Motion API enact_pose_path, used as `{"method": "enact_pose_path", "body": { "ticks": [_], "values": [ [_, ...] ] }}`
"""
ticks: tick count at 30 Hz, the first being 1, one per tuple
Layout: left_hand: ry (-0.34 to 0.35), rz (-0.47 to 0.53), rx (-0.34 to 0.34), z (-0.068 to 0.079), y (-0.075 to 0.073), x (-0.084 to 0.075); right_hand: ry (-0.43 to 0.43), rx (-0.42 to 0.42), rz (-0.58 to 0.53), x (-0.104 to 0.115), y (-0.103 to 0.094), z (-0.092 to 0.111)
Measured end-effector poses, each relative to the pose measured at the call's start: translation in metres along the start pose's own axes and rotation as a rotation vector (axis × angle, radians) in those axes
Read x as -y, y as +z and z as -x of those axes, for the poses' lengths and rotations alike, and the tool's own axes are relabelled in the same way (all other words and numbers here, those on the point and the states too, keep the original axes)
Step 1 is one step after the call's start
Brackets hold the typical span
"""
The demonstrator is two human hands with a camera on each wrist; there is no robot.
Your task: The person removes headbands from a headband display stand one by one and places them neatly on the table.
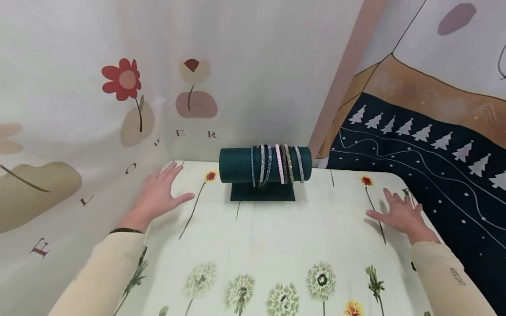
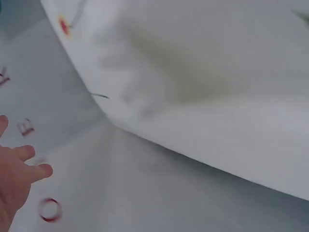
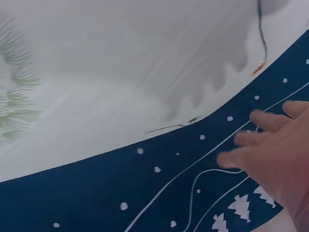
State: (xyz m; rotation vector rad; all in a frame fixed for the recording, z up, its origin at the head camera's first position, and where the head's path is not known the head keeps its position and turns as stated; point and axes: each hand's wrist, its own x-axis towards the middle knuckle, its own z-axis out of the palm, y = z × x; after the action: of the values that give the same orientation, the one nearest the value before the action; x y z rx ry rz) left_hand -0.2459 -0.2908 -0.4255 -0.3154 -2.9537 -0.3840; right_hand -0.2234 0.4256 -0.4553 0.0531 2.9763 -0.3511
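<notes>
A dark green velvet bracelet stand (image 1: pixel 265 192) stands at the back of the table, in the middle of the head view. Several bracelets hang round its roll, among them a pink one (image 1: pixel 280 164), a blue one (image 1: pixel 253 166) and a silvery one (image 1: pixel 300 164). To the left of the stand, my left hand (image 1: pixel 160 193) is held over the table's edge, fingers spread and holding nothing. Far to the right, my right hand (image 1: pixel 402 215) hovers above the table with its fingers apart, also without anything in it. Both wrist views show only part of each hand.
The table (image 1: pixel 276 237) wears a white cloth printed with flowers. Behind and to the left hangs a pale curtain (image 1: pixel 253 79) with flower prints and letters. On the right, a dark blue cloth (image 1: pixel 395 153) with white trees borders the table's edge.
</notes>
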Motion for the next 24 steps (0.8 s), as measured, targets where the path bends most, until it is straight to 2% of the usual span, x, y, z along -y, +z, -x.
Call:
{"method": "enact_pose_path", "body": {
  "ticks": [5,15,24],
  "values": [
    [0.056,0.028,-0.034,-0.019,-0.007,-0.032,-0.045,0.005,-0.007,0.011,-0.003,-0.007],
    [0.133,0.053,-0.004,-0.051,-0.011,-0.088,-0.137,0.014,-0.078,0.042,-0.013,-0.024],
    [0.138,0.019,0.039,-0.068,-0.019,-0.109,-0.212,0.013,-0.126,0.087,-0.029,-0.042]
  ]
}}
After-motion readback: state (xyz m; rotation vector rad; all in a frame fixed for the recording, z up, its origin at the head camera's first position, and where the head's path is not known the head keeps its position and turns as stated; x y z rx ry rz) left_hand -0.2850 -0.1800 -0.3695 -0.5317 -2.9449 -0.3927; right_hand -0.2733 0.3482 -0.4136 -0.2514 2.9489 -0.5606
